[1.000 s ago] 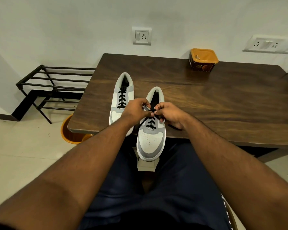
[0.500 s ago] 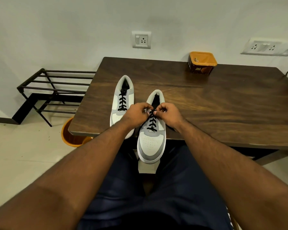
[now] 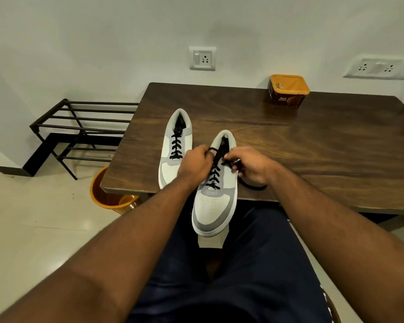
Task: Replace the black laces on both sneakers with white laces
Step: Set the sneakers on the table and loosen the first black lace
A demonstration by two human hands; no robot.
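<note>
A person seated at a dark wooden desk [image 3: 289,145] is working the black lace [image 3: 216,169] out of the nearer of two grey-and-white sneakers, an early step in swapping both pairs of laces for white ones. The near sneaker [image 3: 216,206] is lying with its toe hanging past the desk's front edge toward the lap, apparently so that the eyelets are sitting right under the hands. The second sneaker [image 3: 175,145] is waiting just beside it on the left, fully on the desk, its own black lace [image 3: 175,146] laced through every eyelet and untouched. The left hand [image 3: 195,165] is curling its fingers at the top of the near sneaker, pinching a raised loop of the lace while bracing the upper. The right hand [image 3: 252,166] is pinching another stretch of the same lace between thumb and fingertips on the other side of the tongue, and a slack length is trailing from it onto the desk by the edge. Several lower crossings are remaining threaded. No white laces are showing anywhere. An orange-lidded tub [image 3: 288,92] is standing at the far edge of the desk, with a black metal rack [image 3: 84,127] and an orange bucket [image 3: 107,194] on the floor to the left
</note>
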